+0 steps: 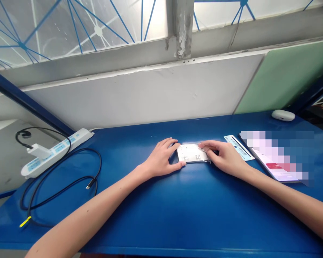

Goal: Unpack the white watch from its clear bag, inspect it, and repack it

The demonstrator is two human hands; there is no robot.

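Observation:
A small white flat packet with printing (191,153), in what looks like a clear wrapper, lies on the blue table (156,215). My left hand (164,157) is at its left end, fingers spread, with the thumb at the lower left corner and the fingertips near the upper left corner. At the packet's right end is my right hand (222,156), its thumb and index finger pinched together on the upper right edge.
On the left, a white power strip (59,152) has a charger plugged in, and a black cable (67,197) loops across the table. To the right lie a light-blue card (239,147) and a partly pixelated flat device (280,157). A white case (283,115) sits behind them.

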